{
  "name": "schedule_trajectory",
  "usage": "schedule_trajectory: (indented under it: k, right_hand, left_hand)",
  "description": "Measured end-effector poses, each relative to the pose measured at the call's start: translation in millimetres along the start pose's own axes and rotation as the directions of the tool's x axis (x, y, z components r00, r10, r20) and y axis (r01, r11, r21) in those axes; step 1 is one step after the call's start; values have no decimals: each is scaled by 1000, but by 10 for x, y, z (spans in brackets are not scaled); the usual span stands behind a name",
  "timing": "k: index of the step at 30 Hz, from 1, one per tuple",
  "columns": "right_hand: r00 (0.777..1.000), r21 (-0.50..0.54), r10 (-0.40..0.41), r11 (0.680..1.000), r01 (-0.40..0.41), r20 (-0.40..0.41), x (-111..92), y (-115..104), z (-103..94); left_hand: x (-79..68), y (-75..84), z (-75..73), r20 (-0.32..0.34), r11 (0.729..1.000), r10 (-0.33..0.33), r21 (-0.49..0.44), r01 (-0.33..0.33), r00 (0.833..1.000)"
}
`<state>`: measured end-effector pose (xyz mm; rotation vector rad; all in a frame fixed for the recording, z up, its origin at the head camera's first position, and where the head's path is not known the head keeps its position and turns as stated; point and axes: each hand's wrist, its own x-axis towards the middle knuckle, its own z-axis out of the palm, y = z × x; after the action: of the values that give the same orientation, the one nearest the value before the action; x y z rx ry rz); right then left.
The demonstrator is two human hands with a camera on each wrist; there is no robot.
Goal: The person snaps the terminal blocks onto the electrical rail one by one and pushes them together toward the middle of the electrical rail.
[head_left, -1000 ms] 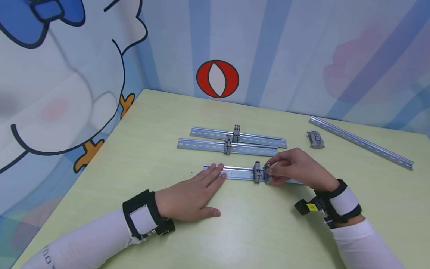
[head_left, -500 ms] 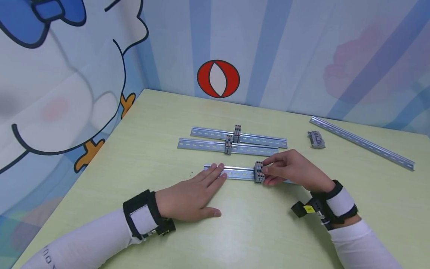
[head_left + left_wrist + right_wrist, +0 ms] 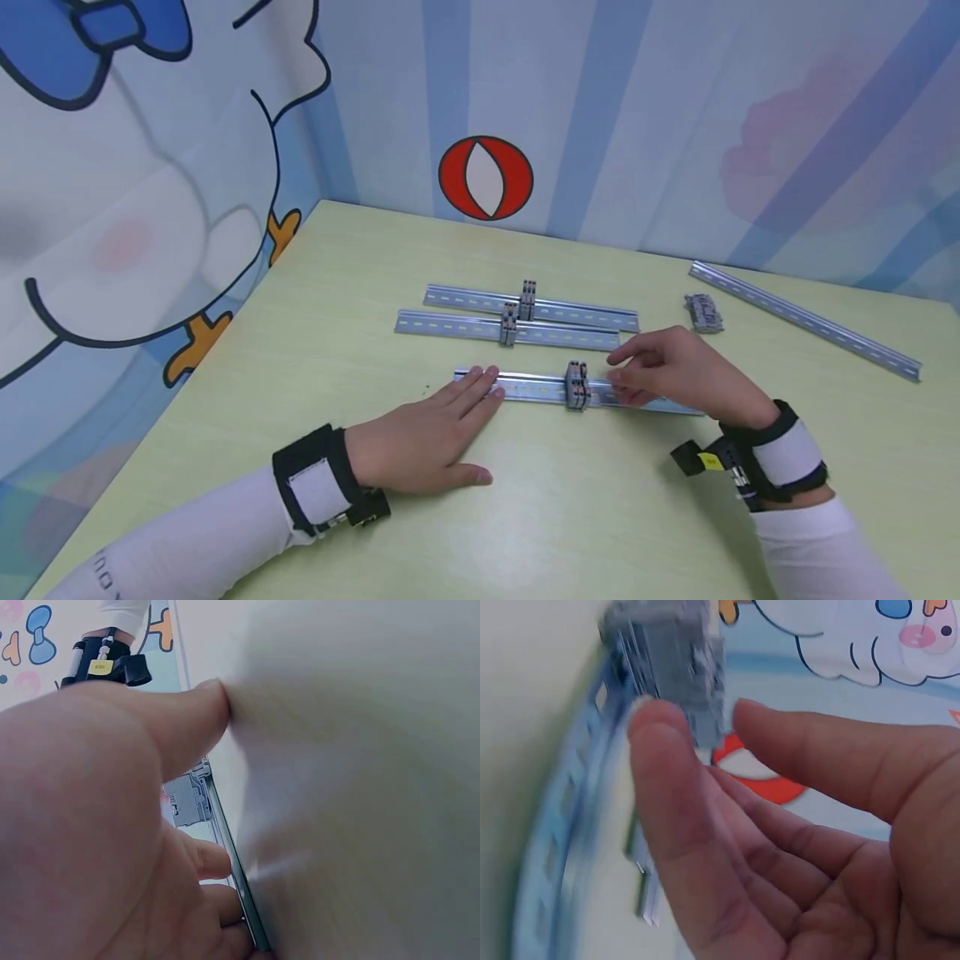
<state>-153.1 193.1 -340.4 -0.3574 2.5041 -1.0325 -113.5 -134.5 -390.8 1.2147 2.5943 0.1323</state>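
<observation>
Left hand rests straight-fingered on the rail; right hand, fingers parted, grips nothing. Its blocks look light, stiff: pinch the sides.

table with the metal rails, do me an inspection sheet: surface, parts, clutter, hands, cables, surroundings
Surface: pale yellow-green table, tiny dark specks beyond the left hand
Job's things: front rail, middle rail and far rail, each carrying gray blocks
Clutter: loose gray part and angled rail, off to the right
Hands: left lies flat, fingers on the front rail's left end; right hand holds nothing, fingers apart from the blocks
Cables: nothing seen on the table
Surroundings: cartoon-printed walls behind and at left
</observation>
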Motion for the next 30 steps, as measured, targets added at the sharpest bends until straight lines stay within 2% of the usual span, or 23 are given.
schedule_trajectory:
  k: [4, 8, 11, 14, 19, 30]
  right_hand:
    - [998, -194, 32, 980, -43, -62, -137, 6, -171]
    - [991, -381, 78, 917, -113, -105, -219, 77, -301]
    - [986, -457, 132, 874, -164, -101, -243, 177, -368]
    - [981, -487, 186, 853, -185, -46, -247, 284, -404]
    - [975, -484, 222, 856, -184, 22, -220, 396, -386]
    - [992, -510, 126, 854, -106, 4, -139, 348, -278]
  left_hand:
    - [-5, -1, 2, 1, 1000, -3, -3, 3, 1000]
    - [-8, -3, -2, -2, 1000, -4, 0, 4, 1000]
    - [-11, 1, -10, -3, 1000, -3, 3, 3, 1000]
    - [-8, 4, -12, 0, 1000, -2, 4, 2, 1000]
    - [-3, 3, -4, 2, 1000, -7, 12, 7, 1000]
    - [-22, 2, -14, -9, 997, -57, 44, 57, 998]
